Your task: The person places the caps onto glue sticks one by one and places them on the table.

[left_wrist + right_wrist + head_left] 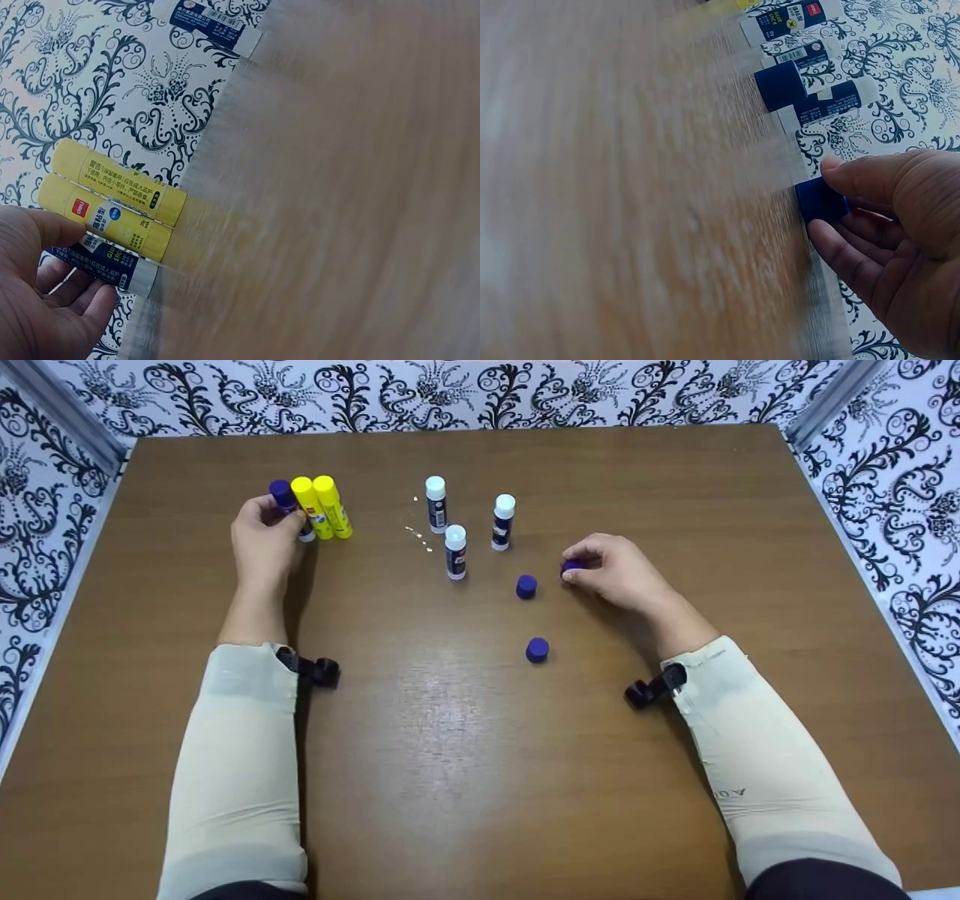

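My left hand grips a dark blue glue stick with its cap on, upright on the table beside two yellow glue sticks. Over on the right, my right hand pinches a blue cap between thumb and fingers, low at the tabletop. Two more blue caps, one farther back and one nearer me, lie left of that hand. Three uncapped blue glue sticks with white tops stand in the middle: a back one, a front one and a right one.
Small pale crumbs are scattered on the brown table left of the uncapped sticks. Black-and-white patterned panels stand along the table's back and sides. A black wrist camera sticks out from the left sleeve.
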Motion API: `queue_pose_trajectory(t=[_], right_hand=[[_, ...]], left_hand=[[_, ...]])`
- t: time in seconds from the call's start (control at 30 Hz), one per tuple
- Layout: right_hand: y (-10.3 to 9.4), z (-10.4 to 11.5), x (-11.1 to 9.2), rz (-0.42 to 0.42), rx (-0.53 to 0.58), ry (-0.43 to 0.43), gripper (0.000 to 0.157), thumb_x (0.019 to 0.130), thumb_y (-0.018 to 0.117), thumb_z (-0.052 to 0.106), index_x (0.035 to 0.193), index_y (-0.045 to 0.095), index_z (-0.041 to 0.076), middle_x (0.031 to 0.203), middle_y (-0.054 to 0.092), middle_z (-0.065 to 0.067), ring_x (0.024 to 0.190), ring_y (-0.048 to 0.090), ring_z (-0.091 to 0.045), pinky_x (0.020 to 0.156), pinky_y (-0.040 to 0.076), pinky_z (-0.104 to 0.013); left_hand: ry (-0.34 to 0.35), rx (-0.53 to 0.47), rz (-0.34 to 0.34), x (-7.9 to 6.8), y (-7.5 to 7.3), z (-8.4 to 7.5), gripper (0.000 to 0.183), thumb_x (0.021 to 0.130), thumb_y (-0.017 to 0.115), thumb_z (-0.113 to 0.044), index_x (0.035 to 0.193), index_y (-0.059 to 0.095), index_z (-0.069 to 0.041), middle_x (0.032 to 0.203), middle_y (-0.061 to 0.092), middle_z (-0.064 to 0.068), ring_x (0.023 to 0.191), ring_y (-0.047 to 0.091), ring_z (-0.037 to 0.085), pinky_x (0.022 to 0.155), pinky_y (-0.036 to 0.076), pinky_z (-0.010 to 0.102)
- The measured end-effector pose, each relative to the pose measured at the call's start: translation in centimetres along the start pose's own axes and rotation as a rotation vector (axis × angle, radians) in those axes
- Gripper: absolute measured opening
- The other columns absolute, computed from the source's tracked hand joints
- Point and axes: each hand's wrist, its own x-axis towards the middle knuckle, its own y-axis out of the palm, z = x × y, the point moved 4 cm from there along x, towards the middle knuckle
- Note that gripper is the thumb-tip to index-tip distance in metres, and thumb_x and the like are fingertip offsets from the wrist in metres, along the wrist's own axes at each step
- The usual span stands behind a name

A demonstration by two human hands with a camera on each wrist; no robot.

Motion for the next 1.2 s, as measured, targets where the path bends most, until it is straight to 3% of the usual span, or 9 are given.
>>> queue_pose_trajectory(t=[0.47, 0.63, 0.87, 1.2], right_hand=[[-0.1, 0.0, -0.1, 0.004, -0.007, 0.003, 0.029, 0.096, 0.075, 0.015, 0.122, 0.073, 0.002, 0.122, 0.068, -0.016, 0.117, 0.064, -0.027, 0.104, 0.048, -0.039], [-0.2, 0.2, -0.2, 0.003, -0.027, 0.008, 0.03, 0.095, 0.075, 0.016, 0.122, 0.073, 0.003, 0.123, 0.068, -0.014, 0.117, 0.064, -0.025, 0.104, 0.048, -0.039], [-0.3, 0.4, -0.2, 0.0, -0.039, 0.021, 0.031, 0.096, 0.075, 0.018, 0.124, 0.073, 0.004, 0.124, 0.068, -0.013, 0.117, 0.064, -0.025, 0.103, 0.048, -0.04], [-0.4, 0.4, -0.2, 0.008, -0.008, 0.056, 0.033, 0.098, 0.073, 0.02, 0.128, 0.071, 0.006, 0.126, 0.067, -0.011, 0.115, 0.068, -0.025, 0.078, 0.048, -0.016]], left_hand=[[0.002, -0.009, 0.009, -0.3, 0.0, -0.7, 0.044, 0.097, 0.071, -0.017, 0.138, 0.057, -0.008, 0.133, 0.061, 0.006, 0.121, 0.056, 0.014, 0.111, 0.047, 0.025], [0.047, -0.051, 0.007, -0.5, 0.1, -1.4, 0.046, 0.097, 0.07, -0.012, 0.139, 0.055, -0.007, 0.131, 0.059, 0.006, 0.119, 0.057, 0.014, 0.108, 0.048, 0.024], [0.04, -0.087, 0.002, -0.7, -0.1, -2.0, 0.059, 0.096, 0.069, -0.01, 0.15, 0.046, -0.006, 0.151, 0.052, 0.013, 0.131, 0.054, 0.019, 0.113, 0.045, 0.021], [0.061, -0.084, -0.016, -1.1, -0.6, -3.0, 0.059, 0.098, 0.069, -0.012, 0.152, 0.045, -0.009, 0.154, 0.05, 0.012, 0.139, 0.051, 0.017, 0.115, 0.041, 0.018]])
